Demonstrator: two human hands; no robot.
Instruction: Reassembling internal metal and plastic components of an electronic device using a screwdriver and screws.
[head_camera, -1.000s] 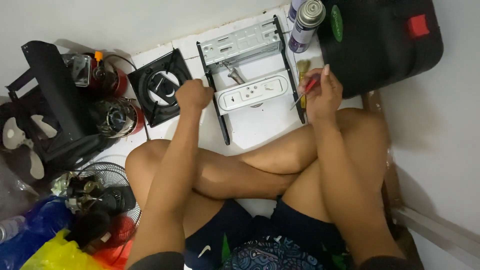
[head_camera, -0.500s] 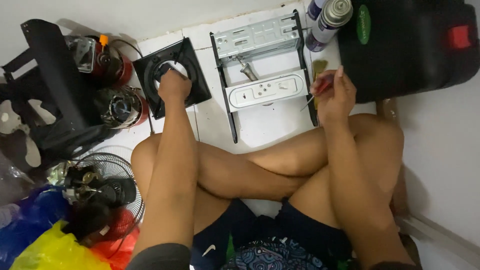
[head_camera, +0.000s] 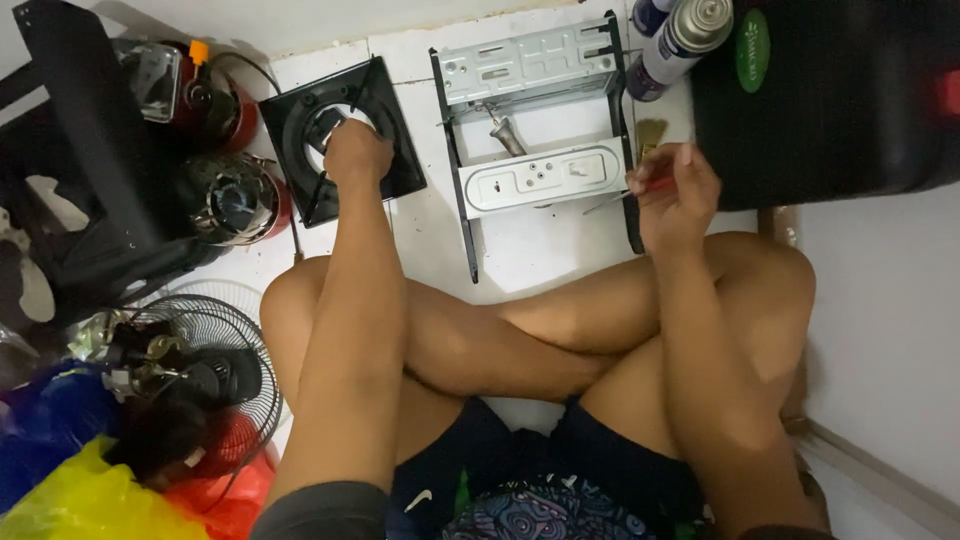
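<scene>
Here the left hand (head_camera: 357, 152) closes on the black square frame (head_camera: 340, 135) with its round opening, which lies flat on the floor just left of the metal chassis (head_camera: 535, 120). The right hand (head_camera: 675, 190), just right of the chassis, is curled around a red-handled tool (head_camera: 655, 182) (its tip is hidden). To handle the frame well, grip its inner ring firmly and keep it level as it comes toward the chassis, clear of the red motor (head_camera: 235, 200) further left. The tool hand is best held steady and away from the spray cans (head_camera: 680, 40) beyond the chassis's right corner.
</scene>
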